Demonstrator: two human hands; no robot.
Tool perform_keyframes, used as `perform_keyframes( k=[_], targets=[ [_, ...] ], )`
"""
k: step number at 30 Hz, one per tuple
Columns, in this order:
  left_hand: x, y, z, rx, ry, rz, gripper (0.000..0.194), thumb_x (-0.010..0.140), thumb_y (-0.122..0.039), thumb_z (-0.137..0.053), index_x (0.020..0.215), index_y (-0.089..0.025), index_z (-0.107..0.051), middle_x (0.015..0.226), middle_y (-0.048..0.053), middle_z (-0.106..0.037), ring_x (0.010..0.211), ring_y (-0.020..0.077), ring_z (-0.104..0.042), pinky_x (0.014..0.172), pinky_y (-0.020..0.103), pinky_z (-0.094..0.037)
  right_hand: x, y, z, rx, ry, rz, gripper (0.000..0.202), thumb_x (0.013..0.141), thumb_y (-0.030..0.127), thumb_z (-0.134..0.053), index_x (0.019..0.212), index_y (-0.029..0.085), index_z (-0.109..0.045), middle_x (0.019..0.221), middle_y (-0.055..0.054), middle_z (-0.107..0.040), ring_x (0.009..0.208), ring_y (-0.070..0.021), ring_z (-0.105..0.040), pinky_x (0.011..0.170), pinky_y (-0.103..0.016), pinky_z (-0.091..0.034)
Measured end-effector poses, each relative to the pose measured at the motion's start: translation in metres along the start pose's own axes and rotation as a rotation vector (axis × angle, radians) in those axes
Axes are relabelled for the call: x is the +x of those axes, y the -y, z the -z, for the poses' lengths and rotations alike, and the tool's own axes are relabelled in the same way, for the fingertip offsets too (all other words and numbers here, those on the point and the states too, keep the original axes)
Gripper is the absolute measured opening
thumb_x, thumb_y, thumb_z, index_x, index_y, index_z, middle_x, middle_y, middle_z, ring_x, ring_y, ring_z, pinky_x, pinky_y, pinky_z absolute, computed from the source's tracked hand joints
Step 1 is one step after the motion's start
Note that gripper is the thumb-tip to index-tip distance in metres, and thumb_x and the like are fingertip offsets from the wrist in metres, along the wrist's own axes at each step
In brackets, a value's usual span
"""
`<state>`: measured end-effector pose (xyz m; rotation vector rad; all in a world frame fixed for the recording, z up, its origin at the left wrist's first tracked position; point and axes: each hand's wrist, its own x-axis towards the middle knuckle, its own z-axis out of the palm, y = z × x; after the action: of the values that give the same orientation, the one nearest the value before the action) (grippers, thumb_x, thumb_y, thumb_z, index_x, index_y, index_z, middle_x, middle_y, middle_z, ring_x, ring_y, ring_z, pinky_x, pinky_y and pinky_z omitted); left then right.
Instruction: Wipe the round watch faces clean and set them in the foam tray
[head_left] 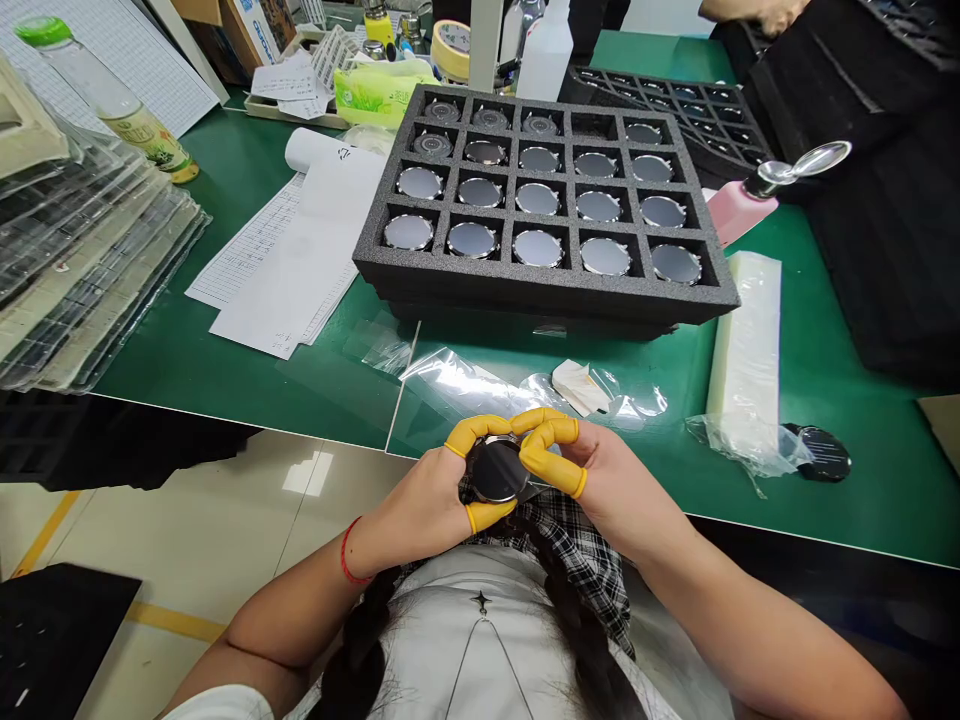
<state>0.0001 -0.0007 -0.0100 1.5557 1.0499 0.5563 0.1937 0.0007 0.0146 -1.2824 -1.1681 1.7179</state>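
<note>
A round watch head (499, 470) with a dark face and silvery rim is held by its edge in my left hand (431, 500), thumb below and forefinger above. My right hand (574, 460) is closed in a pinch at the watch's upper right edge, on what looks like a thin clear film (534, 490); its fingers partly hide it. Yellow finger cots cover the fingertips of both hands. Just beyond them on the green table lie loose clear plastic sheets (480, 385) and a crumpled white paper piece (580, 387).
A black foam tray (547, 285) of watch heads stands ahead, one compartment without a watch. Papers (300, 250) and stacked plastic trays (90, 270) lie left. At right are a pink pump bottle (739, 212), a wrapped white block (746, 340) and a black oval object (825, 453). A co-worker's hand (772, 12) shows far right.
</note>
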Motion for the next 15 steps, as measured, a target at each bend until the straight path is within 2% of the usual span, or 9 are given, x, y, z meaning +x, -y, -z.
perform_keyframes(
  k=[11, 13, 15],
  targets=[
    [-0.0009, 0.0009, 0.0001, 0.001, 0.016, 0.008, 0.056, 0.081, -0.025, -0.071, 0.128, -0.029, -0.042, 0.124, 0.005, -0.059, 0.107, 0.0227, -0.061, 0.089, 0.035, -0.052, 0.0009, -0.0026, -0.0003, -0.046, 0.004, 0.03, 0.017, 0.083, 0.036, -0.069, 0.075, 0.022, -0.063, 0.112, -0.002, -0.066, 0.103, -0.0212, -0.06, 0.096, -0.039, -0.043],
    [-0.0008, 0.0002, 0.0002, 0.002, 0.012, 0.016, 0.055, 0.081, -0.025, -0.07, 0.128, -0.029, -0.042, 0.124, 0.005, -0.059, 0.107, 0.0226, -0.061, 0.088, 0.034, -0.052, -0.0003, -0.0025, -0.0011, -0.137, -0.038, 0.071, 0.015, 0.083, 0.033, -0.067, 0.074, 0.022, -0.062, 0.108, -0.003, -0.067, 0.101, -0.0221, -0.06, 0.095, -0.04, -0.042],
    [-0.0006, -0.0003, 0.0004, 0.01, -0.007, 0.028, 0.055, 0.081, -0.026, -0.071, 0.127, -0.029, -0.042, 0.123, 0.005, -0.06, 0.107, 0.0227, -0.061, 0.087, 0.033, -0.052, -0.0019, -0.0034, -0.0031, -0.272, -0.145, 0.152, 0.01, 0.083, 0.032, -0.066, 0.078, 0.023, -0.063, 0.104, -0.004, -0.066, 0.102, -0.0238, -0.058, 0.095, -0.043, -0.041]
  ],
)
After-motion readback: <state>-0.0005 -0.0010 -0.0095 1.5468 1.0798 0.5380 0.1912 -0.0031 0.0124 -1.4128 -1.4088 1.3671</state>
